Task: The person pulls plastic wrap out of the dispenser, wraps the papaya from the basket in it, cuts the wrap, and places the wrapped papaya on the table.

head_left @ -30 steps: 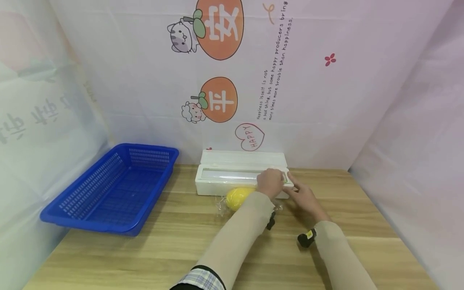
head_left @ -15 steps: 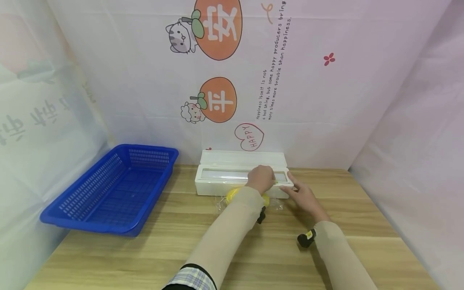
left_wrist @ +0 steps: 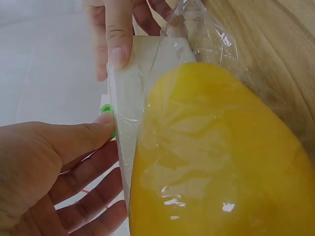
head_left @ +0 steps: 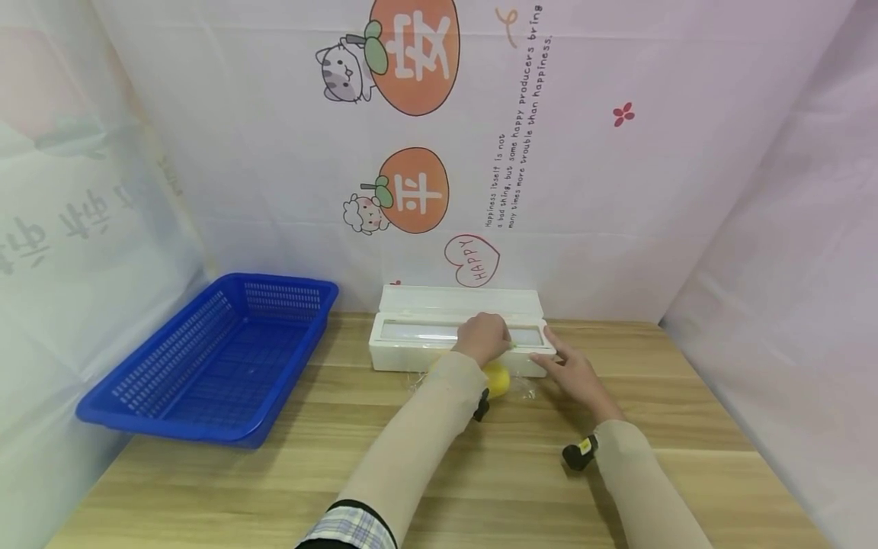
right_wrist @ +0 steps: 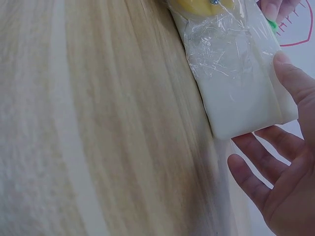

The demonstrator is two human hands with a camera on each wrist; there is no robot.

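A long white cling film box (head_left: 405, 357) stands near the back wall with its lid raised. My left hand (head_left: 483, 338) is over the box's front edge, pinching a small green slide cutter (left_wrist: 106, 109) between thumb and fingers. At the box's right end my right hand (head_left: 575, 372) holds it steady, thumb on the top edge and fingers against the end face (right_wrist: 246, 113). A smooth yellow, fruit-like thing (left_wrist: 221, 147) lies against the front of the box under clear cling film (right_wrist: 221, 54). My left sleeve hides part of it in the head view.
A blue plastic basket (head_left: 281, 381) with slotted sides stands on the left of the wooden table (head_left: 535, 488). A printed white cloth (head_left: 583, 191) hangs close behind the box, and more cloth encloses both sides.
My left hand has slid leftward along the box's front edge with the green slide cutter, uncovering the right part of the yellow thing. My right hand has stayed at the box's end.
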